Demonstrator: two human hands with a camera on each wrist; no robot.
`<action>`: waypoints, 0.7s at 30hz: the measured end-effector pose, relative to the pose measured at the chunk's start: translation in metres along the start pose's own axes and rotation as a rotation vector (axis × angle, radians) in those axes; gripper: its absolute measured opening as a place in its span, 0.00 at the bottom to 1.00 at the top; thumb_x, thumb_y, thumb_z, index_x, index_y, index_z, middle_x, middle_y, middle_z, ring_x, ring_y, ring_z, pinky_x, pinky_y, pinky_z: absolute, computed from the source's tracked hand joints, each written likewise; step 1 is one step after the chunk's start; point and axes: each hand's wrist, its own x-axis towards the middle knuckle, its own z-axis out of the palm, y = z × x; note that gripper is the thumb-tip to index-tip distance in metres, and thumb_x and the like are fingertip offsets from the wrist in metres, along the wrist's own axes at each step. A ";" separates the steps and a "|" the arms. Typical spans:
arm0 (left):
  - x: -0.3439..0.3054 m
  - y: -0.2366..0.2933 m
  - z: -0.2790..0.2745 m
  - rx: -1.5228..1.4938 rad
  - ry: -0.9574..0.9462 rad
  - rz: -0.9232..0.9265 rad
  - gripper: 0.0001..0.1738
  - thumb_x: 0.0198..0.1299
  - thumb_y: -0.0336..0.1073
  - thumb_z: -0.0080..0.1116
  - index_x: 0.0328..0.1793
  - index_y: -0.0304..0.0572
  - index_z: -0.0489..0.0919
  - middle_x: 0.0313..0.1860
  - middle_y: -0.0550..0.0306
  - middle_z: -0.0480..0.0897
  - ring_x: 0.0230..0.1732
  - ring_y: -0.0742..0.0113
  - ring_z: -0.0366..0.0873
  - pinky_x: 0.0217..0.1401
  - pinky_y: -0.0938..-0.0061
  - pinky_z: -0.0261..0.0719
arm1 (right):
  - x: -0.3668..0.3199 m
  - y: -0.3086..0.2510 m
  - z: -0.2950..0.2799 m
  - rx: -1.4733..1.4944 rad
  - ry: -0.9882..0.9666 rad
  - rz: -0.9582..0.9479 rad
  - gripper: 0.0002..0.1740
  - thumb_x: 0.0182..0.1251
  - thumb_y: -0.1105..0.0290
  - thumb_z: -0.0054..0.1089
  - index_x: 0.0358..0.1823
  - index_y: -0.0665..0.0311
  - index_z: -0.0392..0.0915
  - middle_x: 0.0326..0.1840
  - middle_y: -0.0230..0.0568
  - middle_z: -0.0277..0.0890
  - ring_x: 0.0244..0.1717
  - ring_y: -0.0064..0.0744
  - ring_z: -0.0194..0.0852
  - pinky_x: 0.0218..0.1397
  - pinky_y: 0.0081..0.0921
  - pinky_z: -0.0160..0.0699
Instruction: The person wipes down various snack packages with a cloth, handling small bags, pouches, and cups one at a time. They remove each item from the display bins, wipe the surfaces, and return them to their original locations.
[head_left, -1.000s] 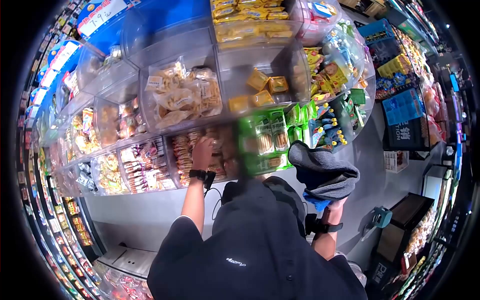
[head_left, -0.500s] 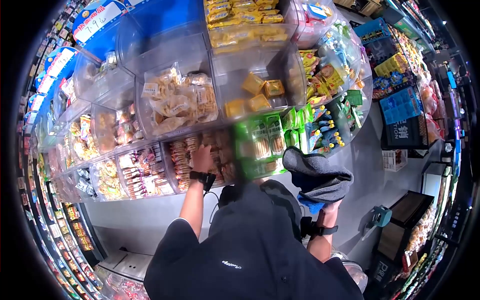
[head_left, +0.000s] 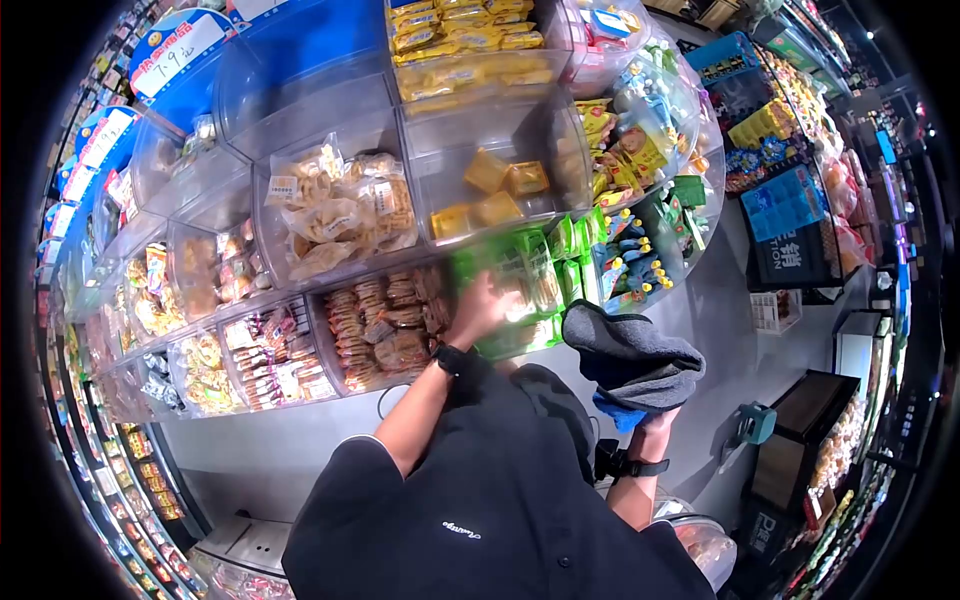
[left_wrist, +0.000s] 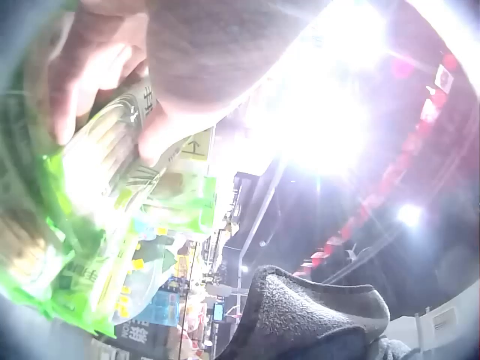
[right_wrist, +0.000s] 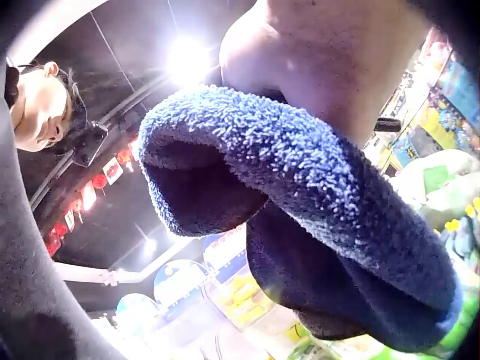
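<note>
In the head view my left hand (head_left: 484,308) is in the bin of green snack packages (head_left: 572,285). The left wrist view has the thumb and fingers of this hand (left_wrist: 176,67) on either side of a clear and green package (left_wrist: 101,161), gripping it. My right hand (head_left: 657,420) holds a folded grey and blue cloth (head_left: 640,360) beside the bins. Close up in the right wrist view, the blue fuzzy side of the cloth (right_wrist: 300,154) hangs below the hand (right_wrist: 307,60), whose fingers are mostly hidden.
Left of the green packages is a bin of brown packaged snacks (head_left: 385,325). Behind stand bins with bagged snacks (head_left: 345,215) and yellow packs (head_left: 490,172). Blue baskets (head_left: 785,205) are at the right, and a dark wooden-topped stand (head_left: 808,415) is on the floor.
My left hand has moved right, from the brown snacks to the green packages, and now grips one. My right hand still holds the cloth, nearly in place.
</note>
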 end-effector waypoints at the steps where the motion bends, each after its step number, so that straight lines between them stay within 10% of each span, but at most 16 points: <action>1: 0.000 -0.002 0.004 0.000 0.006 0.026 0.37 0.57 0.47 0.66 0.64 0.34 0.63 0.38 0.47 0.84 0.33 0.67 0.83 0.39 0.73 0.79 | -0.003 -0.006 -0.002 0.013 -0.044 -0.029 0.37 0.67 0.46 0.55 0.68 0.65 0.62 0.64 0.41 0.68 0.63 0.36 0.66 0.68 0.36 0.65; 5: -0.003 0.010 0.012 -0.015 0.153 0.092 0.37 0.49 0.43 0.69 0.61 0.34 0.65 0.48 0.38 0.78 0.45 0.48 0.80 0.46 0.60 0.79 | -0.007 -0.017 -0.006 0.053 -0.148 -0.102 0.37 0.68 0.45 0.51 0.68 0.67 0.62 0.63 0.44 0.69 0.62 0.38 0.68 0.67 0.38 0.65; 15: -0.022 0.028 -0.018 -0.399 0.157 -0.088 0.23 0.53 0.30 0.67 0.54 0.37 0.71 0.40 0.55 0.80 0.33 0.72 0.78 0.34 0.77 0.78 | -0.005 -0.024 0.005 0.050 -0.142 -0.039 0.33 0.60 0.55 0.59 0.62 0.67 0.66 0.57 0.43 0.72 0.55 0.35 0.70 0.59 0.35 0.70; 21: -0.063 0.087 -0.062 -0.662 0.131 0.111 0.24 0.55 0.28 0.67 0.58 0.34 0.71 0.48 0.54 0.81 0.48 0.69 0.79 0.53 0.73 0.78 | 0.008 -0.060 0.046 -0.092 -0.313 -0.008 0.30 0.56 0.61 0.64 0.59 0.67 0.69 0.54 0.42 0.74 0.52 0.33 0.72 0.55 0.34 0.72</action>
